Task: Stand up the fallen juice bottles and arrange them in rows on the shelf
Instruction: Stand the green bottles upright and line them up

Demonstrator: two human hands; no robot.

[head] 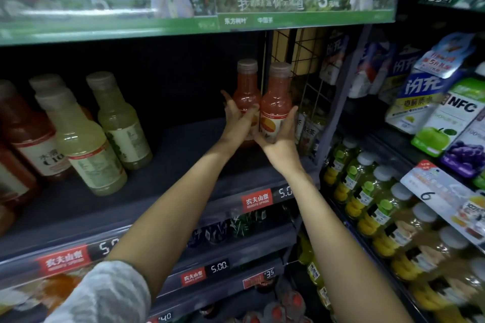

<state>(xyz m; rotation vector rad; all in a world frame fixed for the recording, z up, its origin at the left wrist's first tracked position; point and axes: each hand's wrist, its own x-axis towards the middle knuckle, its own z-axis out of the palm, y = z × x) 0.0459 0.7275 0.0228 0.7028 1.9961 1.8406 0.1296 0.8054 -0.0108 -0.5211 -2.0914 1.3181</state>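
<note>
Two pink juice bottles stand upright side by side at the right end of the dark shelf [183, 144]. My left hand [237, 119] grips the left pink bottle [246, 86] around its lower body. The right pink bottle [277, 102] is held by my right hand [279, 136], thumb and fingers wrapped round its label. Both bottles' bases are hidden behind my hands. Further left on the same shelf stand two pale yellow-green bottles, one in front [86, 144] and one behind [119, 118], and red juice bottles [29, 134] at the far left.
A wire grid divider [304, 78] bounds the shelf on the right, close to the right pink bottle. Beyond it hang drink pouches [430, 102] and rows of small yellow-green bottles [367, 199]. A green banner shelf [183, 8] runs overhead. Price strips [257, 200] line the shelf front.
</note>
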